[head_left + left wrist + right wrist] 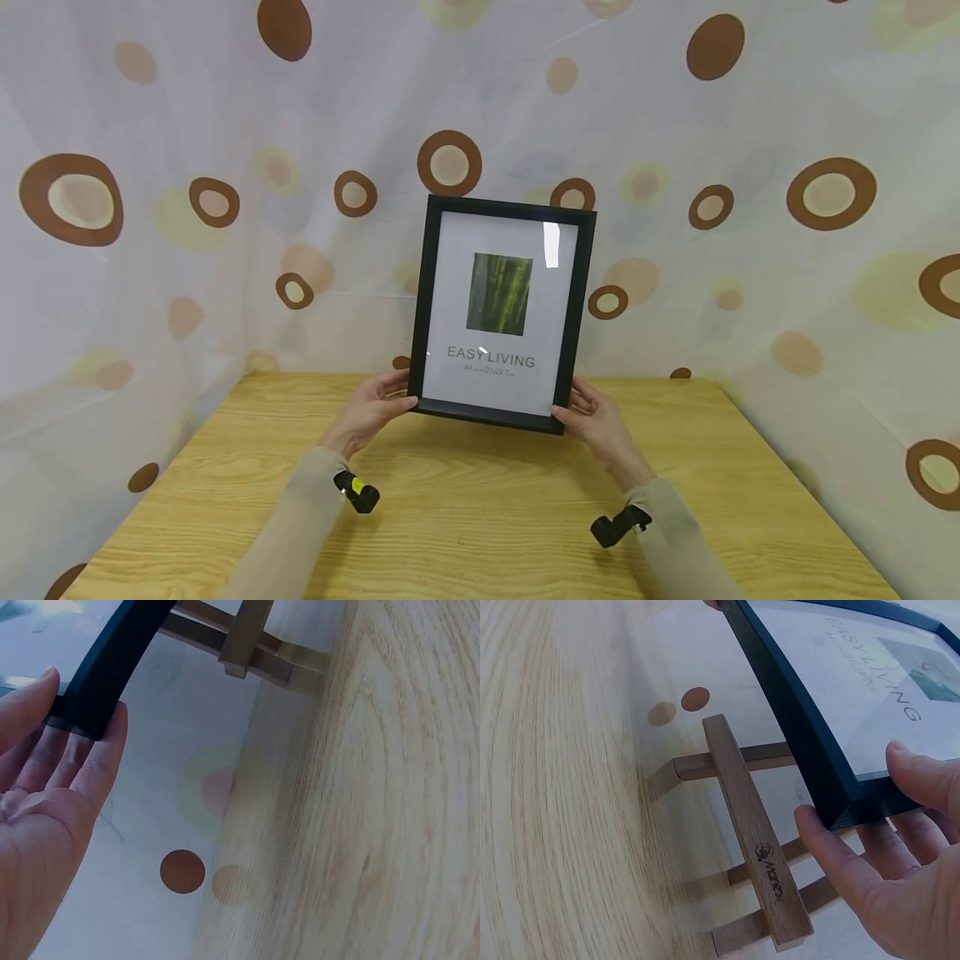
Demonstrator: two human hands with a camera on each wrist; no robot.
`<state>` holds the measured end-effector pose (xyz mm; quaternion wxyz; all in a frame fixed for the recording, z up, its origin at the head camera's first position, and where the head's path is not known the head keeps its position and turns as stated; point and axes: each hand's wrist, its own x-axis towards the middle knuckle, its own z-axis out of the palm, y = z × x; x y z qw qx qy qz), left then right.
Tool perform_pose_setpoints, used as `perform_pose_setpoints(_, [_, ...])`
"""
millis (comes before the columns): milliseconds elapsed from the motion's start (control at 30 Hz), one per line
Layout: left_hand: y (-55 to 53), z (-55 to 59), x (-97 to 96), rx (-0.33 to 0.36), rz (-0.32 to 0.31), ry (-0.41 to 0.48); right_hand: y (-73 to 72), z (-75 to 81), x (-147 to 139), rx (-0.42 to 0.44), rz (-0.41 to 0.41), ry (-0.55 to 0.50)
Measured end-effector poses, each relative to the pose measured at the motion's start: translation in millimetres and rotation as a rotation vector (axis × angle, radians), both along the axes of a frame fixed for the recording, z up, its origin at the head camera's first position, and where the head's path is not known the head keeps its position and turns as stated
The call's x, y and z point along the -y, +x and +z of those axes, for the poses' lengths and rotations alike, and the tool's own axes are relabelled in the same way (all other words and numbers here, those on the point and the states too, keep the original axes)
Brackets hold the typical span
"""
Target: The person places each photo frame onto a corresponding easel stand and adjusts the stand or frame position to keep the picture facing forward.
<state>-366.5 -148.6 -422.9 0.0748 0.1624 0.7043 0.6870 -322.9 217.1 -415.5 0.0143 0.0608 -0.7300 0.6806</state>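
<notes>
A black picture frame (495, 387) with a small green bamboo picture and the words "EASY LIVING" faces me, leaning slightly to the right. Its lower left corner is gripped by my left hand (367, 412), thumb on the front and fingers behind. My right hand (600, 429) holds the lower right corner in the same way. Behind the frame, hidden in the head view, stands a small wooden easel (754, 847) with a dark printed logo on its front bar. In the left wrist view, the easel's bars (246, 637) show past the frame's edge.
The wooden table (480, 517) spreads beneath both forearms, its far edge meeting a pale curtain (510, 108) with brown and yellow rings. Black wrist cameras (618, 527) are strapped over both beige sleeves (288, 525).
</notes>
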Motion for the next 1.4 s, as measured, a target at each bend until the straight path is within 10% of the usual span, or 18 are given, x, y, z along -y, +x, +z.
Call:
perform_pose_setpoints(700, [-14.5,-3.8,-22.4,0.031,-0.129,0.113,-9.9,0.0,-26,-0.038,0.037,-0.039])
perform_pose_setpoints(1400, [-31.5,-10.4,-57.1,0.032,-0.098,0.141,-16.3,-6.6,-51,-0.063,-0.011,-0.006])
